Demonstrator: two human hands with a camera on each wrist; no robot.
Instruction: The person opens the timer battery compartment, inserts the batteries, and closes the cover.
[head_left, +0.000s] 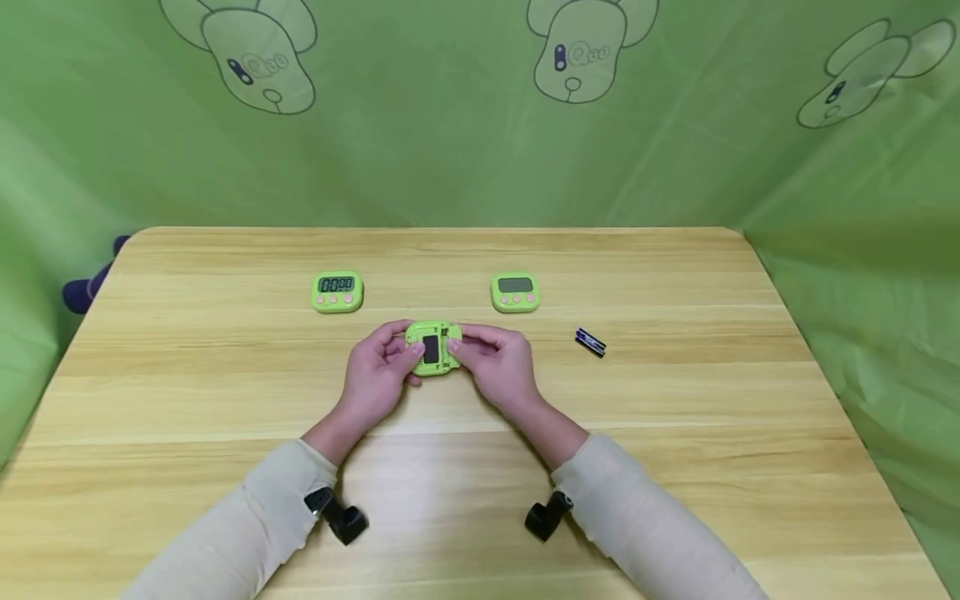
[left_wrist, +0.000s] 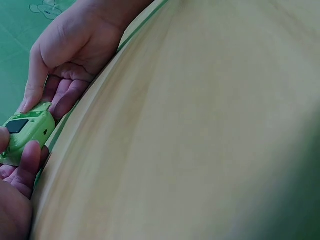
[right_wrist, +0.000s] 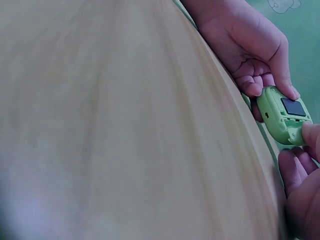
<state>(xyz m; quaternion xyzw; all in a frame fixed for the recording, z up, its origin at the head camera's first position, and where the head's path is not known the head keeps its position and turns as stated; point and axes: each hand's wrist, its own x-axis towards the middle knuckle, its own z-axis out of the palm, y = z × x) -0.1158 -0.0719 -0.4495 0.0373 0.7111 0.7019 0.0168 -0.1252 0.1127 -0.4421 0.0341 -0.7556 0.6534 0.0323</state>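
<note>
Between my two hands is a light green digital timer (head_left: 431,326), its back turned up, with a black square (head_left: 431,350) on it. My left hand (head_left: 375,375) grips one side, thumb on the back beside the square and fingers under the edge. My right hand (head_left: 504,372) pinches the other end, where the battery compartment is exposed. In the right wrist view, a small green cover (right_wrist: 296,135) sticks out at that end under the right thumb. The left wrist view shows the timer's rounded side (left_wrist: 44,131) with a small dark slot.
Farther back on the wooden table (head_left: 675,400) lie two more green timers: the left one (head_left: 337,292) displays digits, while the right one (head_left: 515,292) has a blank screen. Two dark batteries (head_left: 590,342) lie side by side to the right. Green cloth (head_left: 450,167) hangs behind the table.
</note>
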